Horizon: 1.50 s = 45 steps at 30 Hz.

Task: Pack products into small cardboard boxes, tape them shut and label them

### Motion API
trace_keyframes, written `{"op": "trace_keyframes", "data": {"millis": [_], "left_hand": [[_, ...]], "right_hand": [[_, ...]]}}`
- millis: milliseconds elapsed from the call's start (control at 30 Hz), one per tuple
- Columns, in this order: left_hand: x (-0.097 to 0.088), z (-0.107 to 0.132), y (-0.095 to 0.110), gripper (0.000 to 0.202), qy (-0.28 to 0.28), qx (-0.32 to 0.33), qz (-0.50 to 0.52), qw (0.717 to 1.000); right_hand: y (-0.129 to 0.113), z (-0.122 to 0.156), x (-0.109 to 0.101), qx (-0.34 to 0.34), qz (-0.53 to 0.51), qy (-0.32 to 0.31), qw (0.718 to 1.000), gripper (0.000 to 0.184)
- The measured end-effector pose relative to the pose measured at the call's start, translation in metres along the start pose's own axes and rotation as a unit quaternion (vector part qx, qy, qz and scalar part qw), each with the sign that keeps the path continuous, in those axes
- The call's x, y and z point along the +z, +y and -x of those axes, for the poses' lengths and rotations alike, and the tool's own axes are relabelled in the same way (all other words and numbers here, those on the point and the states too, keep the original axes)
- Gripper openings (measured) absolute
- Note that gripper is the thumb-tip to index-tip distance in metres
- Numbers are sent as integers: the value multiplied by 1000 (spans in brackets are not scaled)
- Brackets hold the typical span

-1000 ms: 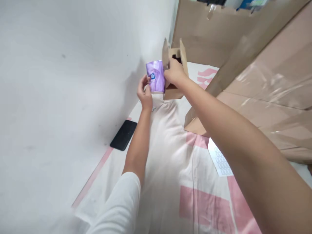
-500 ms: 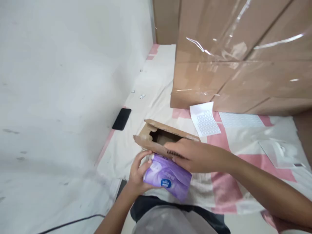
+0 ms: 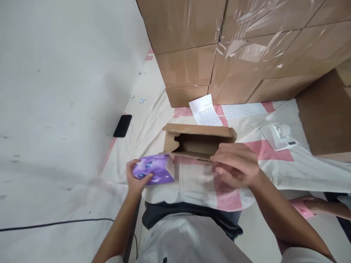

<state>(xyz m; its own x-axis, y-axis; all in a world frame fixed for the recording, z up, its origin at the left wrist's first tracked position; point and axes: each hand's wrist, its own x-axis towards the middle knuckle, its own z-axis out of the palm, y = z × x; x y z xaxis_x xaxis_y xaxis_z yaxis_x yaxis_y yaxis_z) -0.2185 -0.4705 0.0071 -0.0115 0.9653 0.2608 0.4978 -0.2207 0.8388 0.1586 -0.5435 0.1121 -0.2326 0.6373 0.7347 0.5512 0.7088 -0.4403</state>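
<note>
My left hand point(image 3: 137, 178) is closed around a purple soft pack of tissues point(image 3: 157, 170), thumb on its near face, left of and in front of an open cardboard box point(image 3: 200, 129). The box lies on the cloth with its opening toward me; its dark inside shows nothing I can make out. My right hand point(image 3: 237, 164) is at the box's near right edge, fingers curled over the rim and thumb lower on the outside. That hand hides part of the box's front wall, and it is slightly blurred.
Large cardboard boxes point(image 3: 189, 69) wrapped in clear film stand behind. Before them lie a curled label sheet point(image 3: 205, 109), a flat one point(image 3: 242, 110) and a white device with a roll point(image 3: 278, 135). A black phone point(image 3: 122, 126) lies by the white wall point(image 3: 68, 109).
The tissue pack has moved left, away from the box, in my left hand. My right hand has come out of the box's opening to its near right rim. The box has turned and shifted right.
</note>
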Motion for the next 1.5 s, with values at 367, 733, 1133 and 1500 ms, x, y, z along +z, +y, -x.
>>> {"op": "trace_keyframes", "data": {"millis": [367,733,1133,1500], "left_hand": [[-18,-95,160,79,212,366,-49,905],[51,-66,193,71,-9,274,63,960],[41,-113,177,69,-224,279,143,923],[57,-81,127,19,-268,573,-126,764]], "right_hand": [[-45,-47,22,216,-127,27,968,46],[-25,-65,-2,167,87,54,981,133],[-14,-77,-30,63,104,-3,993,100],[46,-86,-48,321,-66,-264,907,74]]}}
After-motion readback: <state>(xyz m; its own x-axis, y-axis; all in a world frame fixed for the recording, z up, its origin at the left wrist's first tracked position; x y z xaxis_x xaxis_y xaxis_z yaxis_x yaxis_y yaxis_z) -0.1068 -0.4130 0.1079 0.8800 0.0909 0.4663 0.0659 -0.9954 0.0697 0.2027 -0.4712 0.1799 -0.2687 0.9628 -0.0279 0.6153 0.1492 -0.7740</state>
